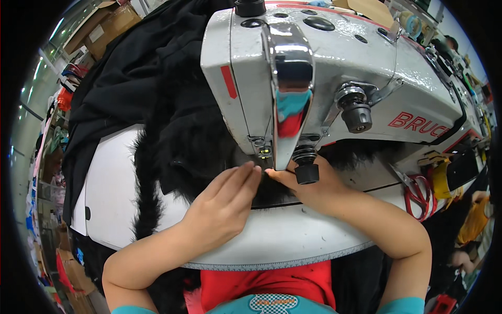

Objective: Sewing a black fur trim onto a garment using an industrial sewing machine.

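Note:
Black furry fabric (198, 157) lies under the needle area of a white sewing machine (334, 63). My left hand (222, 204) rests on it, left of the needle, fingers stretched out side by side; its thumb is hidden. On the other side, my right hand (321, 186) is closed on the fabric's edge near the presser foot, its thumb tip pointing left. The machine's lower black knob (307, 172) covers part of that hand. A narrow black fur strip (146, 183) hangs toward me over the white table (112, 183).
Red-handled scissors (418, 196) lie right of my right forearm, beside a yellow-and-black object (449, 177). Black cloth (125, 78) is heaped at the back left. Cardboard boxes (112, 31) stand beyond it. A measuring tape (282, 263) runs along the table's front edge.

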### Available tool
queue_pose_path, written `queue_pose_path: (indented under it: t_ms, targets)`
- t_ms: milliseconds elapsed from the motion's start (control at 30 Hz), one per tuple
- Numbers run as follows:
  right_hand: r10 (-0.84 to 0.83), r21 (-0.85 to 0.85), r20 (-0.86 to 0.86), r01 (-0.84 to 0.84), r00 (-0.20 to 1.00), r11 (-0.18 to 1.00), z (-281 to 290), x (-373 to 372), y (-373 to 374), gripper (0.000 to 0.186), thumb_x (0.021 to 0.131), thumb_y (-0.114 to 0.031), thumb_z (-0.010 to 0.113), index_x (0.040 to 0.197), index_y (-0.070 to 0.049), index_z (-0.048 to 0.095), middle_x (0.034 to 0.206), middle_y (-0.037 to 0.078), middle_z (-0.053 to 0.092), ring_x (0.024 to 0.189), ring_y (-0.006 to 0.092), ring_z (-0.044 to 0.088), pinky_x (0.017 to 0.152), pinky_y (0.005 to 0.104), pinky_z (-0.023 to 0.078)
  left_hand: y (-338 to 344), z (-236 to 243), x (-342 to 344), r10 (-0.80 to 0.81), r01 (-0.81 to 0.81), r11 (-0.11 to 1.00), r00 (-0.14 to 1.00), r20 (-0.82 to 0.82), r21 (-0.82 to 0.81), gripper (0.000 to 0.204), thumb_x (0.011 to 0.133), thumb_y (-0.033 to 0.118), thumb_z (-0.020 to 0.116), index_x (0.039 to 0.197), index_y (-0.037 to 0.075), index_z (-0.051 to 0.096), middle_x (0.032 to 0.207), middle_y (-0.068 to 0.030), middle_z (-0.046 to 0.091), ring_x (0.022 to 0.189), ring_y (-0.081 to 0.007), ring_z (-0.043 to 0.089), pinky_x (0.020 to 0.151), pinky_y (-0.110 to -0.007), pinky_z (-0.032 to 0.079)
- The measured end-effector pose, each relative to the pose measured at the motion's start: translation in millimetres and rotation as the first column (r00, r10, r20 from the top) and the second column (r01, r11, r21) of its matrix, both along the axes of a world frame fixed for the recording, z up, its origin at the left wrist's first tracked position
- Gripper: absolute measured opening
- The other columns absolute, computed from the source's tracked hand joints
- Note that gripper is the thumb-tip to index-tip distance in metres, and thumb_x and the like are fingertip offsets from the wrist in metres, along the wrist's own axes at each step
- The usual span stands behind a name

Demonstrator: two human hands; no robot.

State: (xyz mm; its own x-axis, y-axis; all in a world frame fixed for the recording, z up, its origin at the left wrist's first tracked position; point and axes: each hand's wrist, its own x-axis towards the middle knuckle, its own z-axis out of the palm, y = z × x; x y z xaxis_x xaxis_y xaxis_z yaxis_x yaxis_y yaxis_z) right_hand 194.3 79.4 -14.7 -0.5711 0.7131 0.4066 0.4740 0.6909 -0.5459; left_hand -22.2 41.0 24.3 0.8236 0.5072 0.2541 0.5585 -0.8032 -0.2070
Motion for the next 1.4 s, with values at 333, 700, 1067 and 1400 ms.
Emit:
queue_pose_path:
  t_ms: [333,700,1067,1400]
  targets:
    - [-0.084,0.418,0.255,-0.032,0.963,0.908,2,23,11,0.011,0.070,-0.012,0.059,0.080,-0.006,0.058,0.079,0.006,0.054,0.077,0.0196,0.054,0.066,0.0317,0.046,42,-31,-6,0.036,-0.006,0.991,0.974,0.225,-0.132,0.028,0.063,0.002,0.059,0.088,-0.009,0.059,0.097,-0.0160,0.055,0.082,-0.0271,0.057,0.072,-0.032,0.051]
    - [0.035,0.096,0.219,-0.058,0.975,0.994,9,20,-1,0.010,0.072,-0.010,0.060,0.081,-0.005,0.062,0.080,0.004,0.054,0.081,0.0202,0.055,0.071,0.0335,0.044,31,-25,1,0.040,0.033,0.949,0.974,0.221,-0.315,0.031,0.070,0.005,0.059,0.101,0.000,0.057,0.089,-0.0079,0.052,0.086,-0.0228,0.055,0.071,-0.032,0.051]
    - [0.073,-0.005,0.092,-0.072,0.993,0.997,-26,13,18,0.015,0.065,-0.009,0.062,0.079,-0.006,0.059,0.070,0.014,0.057,0.066,0.0326,0.058,0.057,0.0435,0.045,40,-10,-3,-0.010,0.076,0.937,0.982,0.190,-0.341,0.031,0.072,0.009,0.058,0.102,0.007,0.057,0.099,-0.0079,0.054,0.094,-0.0242,0.052,0.074,-0.033,0.048]
    - [-0.024,0.058,0.233,0.011,0.972,0.998,-23,17,11,0.026,0.066,-0.014,0.061,0.090,-0.006,0.060,0.093,0.018,0.055,0.090,0.0362,0.051,0.077,0.0464,0.041,41,-4,-8,-0.009,0.087,0.907,0.982,0.188,-0.412,0.031,0.068,0.009,0.058,0.097,-0.002,0.056,0.097,-0.0139,0.051,0.089,-0.0271,0.053,0.078,-0.036,0.047]
